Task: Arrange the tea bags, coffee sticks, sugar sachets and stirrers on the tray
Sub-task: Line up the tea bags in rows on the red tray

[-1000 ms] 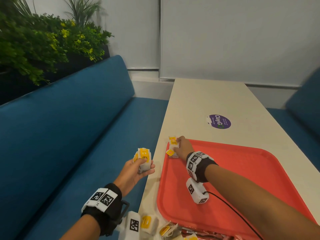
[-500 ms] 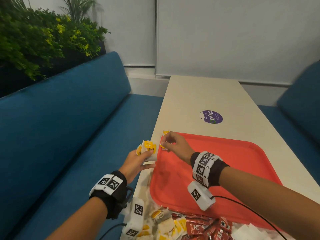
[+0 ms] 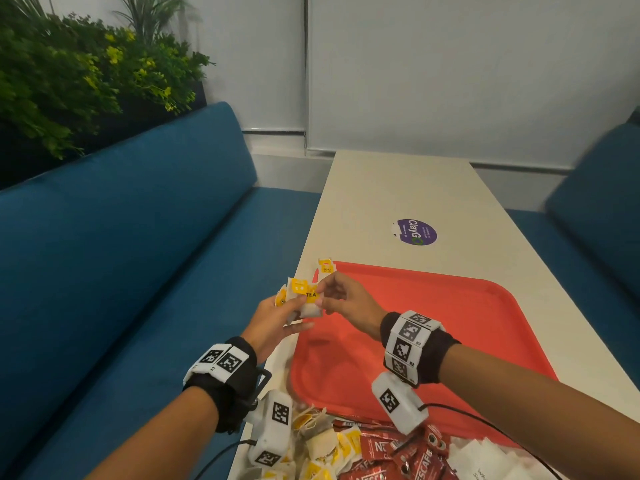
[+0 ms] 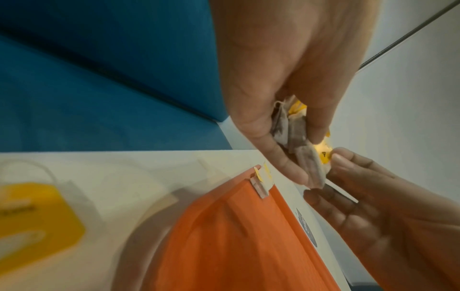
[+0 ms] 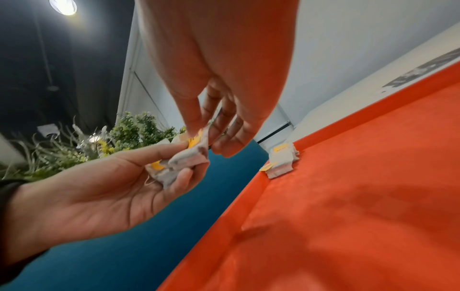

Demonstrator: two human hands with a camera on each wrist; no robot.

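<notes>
I am looking over the flat red plastic tray [image 3: 450, 327] on the cream table [image 3: 398, 188], my left hand [image 3: 273, 323] gripping a bunch of yellow-tagged paper tea bags [image 3: 303, 299] above its far left corner while my right hand [image 3: 346, 303] is pinching one bag's tag.

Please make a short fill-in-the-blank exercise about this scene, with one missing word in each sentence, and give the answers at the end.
1. The left hand holds a bunch of ____ bags.
2. The right hand pinches one bag of the bunch that the ____ hand holds.
3. A small stack of tea bags already lies in a ____ of the red tray.
4. The red coffee sticks lie on the table, ____ the tray.

Answers: tea; left; corner; outside
</notes>
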